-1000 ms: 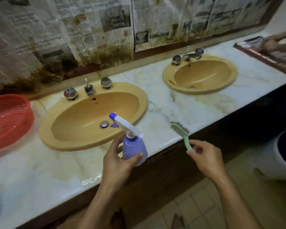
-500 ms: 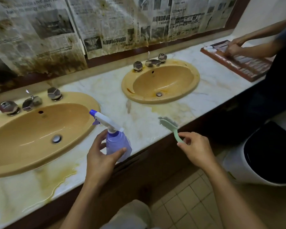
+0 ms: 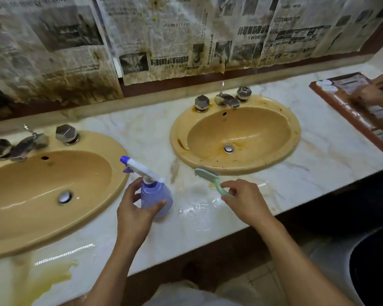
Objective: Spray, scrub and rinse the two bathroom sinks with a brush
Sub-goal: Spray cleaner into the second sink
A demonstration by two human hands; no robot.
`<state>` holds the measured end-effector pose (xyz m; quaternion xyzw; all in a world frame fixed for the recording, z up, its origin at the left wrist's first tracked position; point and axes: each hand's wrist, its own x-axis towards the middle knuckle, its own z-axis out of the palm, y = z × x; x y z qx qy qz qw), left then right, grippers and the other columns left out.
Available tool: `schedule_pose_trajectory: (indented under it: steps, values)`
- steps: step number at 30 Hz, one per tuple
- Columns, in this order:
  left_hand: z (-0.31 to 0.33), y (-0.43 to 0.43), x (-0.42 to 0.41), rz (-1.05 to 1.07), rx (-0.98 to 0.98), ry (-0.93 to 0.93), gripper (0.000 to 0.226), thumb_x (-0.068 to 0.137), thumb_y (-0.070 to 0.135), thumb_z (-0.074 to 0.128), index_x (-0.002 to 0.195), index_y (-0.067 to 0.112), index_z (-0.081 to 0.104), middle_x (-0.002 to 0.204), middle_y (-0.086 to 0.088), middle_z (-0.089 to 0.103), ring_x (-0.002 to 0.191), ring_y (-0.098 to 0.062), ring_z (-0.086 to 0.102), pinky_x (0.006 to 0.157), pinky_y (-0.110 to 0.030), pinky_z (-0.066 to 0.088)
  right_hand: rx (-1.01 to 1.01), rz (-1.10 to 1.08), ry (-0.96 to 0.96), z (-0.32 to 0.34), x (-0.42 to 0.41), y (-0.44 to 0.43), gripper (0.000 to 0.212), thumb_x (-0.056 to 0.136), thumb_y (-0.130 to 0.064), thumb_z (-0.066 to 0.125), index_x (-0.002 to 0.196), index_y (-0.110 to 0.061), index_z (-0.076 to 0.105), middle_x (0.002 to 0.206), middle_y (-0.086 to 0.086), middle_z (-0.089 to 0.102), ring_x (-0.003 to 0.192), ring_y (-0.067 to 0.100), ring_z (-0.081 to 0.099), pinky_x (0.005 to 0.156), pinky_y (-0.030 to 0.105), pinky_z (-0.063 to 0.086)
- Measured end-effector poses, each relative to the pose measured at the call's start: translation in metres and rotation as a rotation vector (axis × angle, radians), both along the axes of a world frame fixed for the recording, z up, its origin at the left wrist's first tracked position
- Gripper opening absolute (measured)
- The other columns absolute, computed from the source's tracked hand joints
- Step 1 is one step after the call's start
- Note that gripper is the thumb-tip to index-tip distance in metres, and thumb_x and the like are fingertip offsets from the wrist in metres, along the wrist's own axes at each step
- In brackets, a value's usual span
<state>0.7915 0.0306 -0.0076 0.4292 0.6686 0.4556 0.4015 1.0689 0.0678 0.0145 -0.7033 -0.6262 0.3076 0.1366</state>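
Sinks — two oval, glossy mustard basins, left sink [image 3: 42, 195] and right sink [image 3: 237, 133], are sitting in veined marble.
The left hand [image 3: 135, 208] is gripping a translucent purple spray bottle [image 3: 152, 191]; the right hand [image 3: 243, 202] is pinching a curved green brush [image 3: 210, 177] — bristles down.

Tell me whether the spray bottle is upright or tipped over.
Upright. The spray bottle has its nozzle on top and base down, gripped by the left hand.

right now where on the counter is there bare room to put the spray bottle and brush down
Bare marble lies between the left sink and right sink, behind the spray bottle, and between the right sink and the tray. The front strip under the brush is free but wet. Crowded: the tray corner, where another person's hand is.
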Motion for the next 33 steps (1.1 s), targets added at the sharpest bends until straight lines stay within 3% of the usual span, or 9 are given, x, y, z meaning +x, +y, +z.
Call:
schedule_pose_trajectory:
  steps: [4,8,11,14,21,25,29,33]
  values:
    - [-0.006,0.018,0.004,0.104,-0.014,0.002,0.071,0.074,0.011,0.091,0.134,0.03,0.057,0.13,0.011,0.065,0.116,-0.011,0.061,0.091,-0.036,0.054,-0.004,0.126,0.019,-0.024,-0.016,0.043,0.029,0.089,-0.026,0.074,0.118,-0.031,0.073,0.08,-0.01,0.059,0.075,0.014,0.057,0.057,0.024,0.037]
    - [-0.006,0.03,0.016,0.227,-0.006,0.002,0.068,0.076,0.005,0.088,0.132,0.027,0.058,0.124,0.012,0.067,0.113,-0.006,0.061,0.078,-0.02,0.049,-0.001,0.297,-0.026,-0.041,-0.034,0.08,0.035,0.092,-0.024,0.069,0.126,-0.029,0.072,0.105,0.003,0.072,0.095,0.023,0.065,0.071,0.031,0.047]
    - [-0.008,0.035,0.026,0.3,-0.018,0.006,0.067,0.077,0.006,0.088,0.132,0.031,0.058,0.124,0.015,0.067,0.114,-0.005,0.062,0.081,-0.023,0.051,0.012,0.389,-0.039,-0.048,-0.044,0.093,0.033,0.094,-0.023,0.068,0.127,-0.026,0.072,0.118,0.004,0.071,0.106,0.025,0.066,0.076,0.028,0.046]
    - [-0.014,0.033,0.037,0.364,-0.037,0.003,0.07,0.077,0.009,0.088,0.135,0.034,0.058,0.129,0.014,0.066,0.118,-0.011,0.063,0.087,-0.031,0.054,0.047,0.486,-0.067,-0.058,-0.047,0.098,0.029,0.096,-0.024,0.065,0.125,-0.023,0.071,0.116,0.006,0.07,0.106,0.028,0.066,0.082,0.034,0.053]
    - [-0.019,0.022,0.051,0.378,-0.065,0.004,0.078,0.079,0.019,0.088,0.147,0.033,0.051,0.139,0.014,0.062,0.127,-0.014,0.059,0.101,-0.039,0.053,0.112,0.664,-0.222,-0.07,-0.051,0.101,0.019,0.101,-0.025,0.056,0.113,-0.014,0.066,0.106,0.011,0.062,0.097,0.031,0.064,0.073,0.034,0.049]
    - [-0.024,0.016,0.05,0.361,-0.077,0.04,0.083,0.077,0.019,0.09,0.149,0.031,0.049,0.138,0.014,0.062,0.124,-0.009,0.06,0.097,-0.035,0.054,0.066,0.644,-0.138,-0.066,-0.052,0.103,0.026,0.098,-0.03,0.063,0.119,-0.015,0.065,0.112,0.01,0.061,0.105,0.031,0.062,0.075,0.034,0.047]
    - [-0.028,0.013,0.053,0.362,-0.1,0.086,0.079,0.079,0.021,0.089,0.143,0.04,0.048,0.13,0.02,0.062,0.119,-0.003,0.059,0.094,-0.029,0.049,0.057,0.611,-0.024,-0.057,-0.045,0.1,0.045,0.095,-0.032,0.07,0.138,-0.024,0.059,0.124,0.007,0.061,0.117,0.027,0.057,0.09,0.037,0.051]
    - [-0.024,0.016,0.052,0.341,-0.101,0.11,0.076,0.082,0.019,0.086,0.148,0.029,0.049,0.127,0.008,0.066,0.115,-0.011,0.062,0.095,-0.03,0.051,0.091,0.573,0.267,-0.035,-0.048,0.1,0.055,0.091,-0.027,0.076,0.141,-0.039,0.057,0.115,-0.007,0.062,0.105,0.011,0.058,0.092,0.027,0.048]
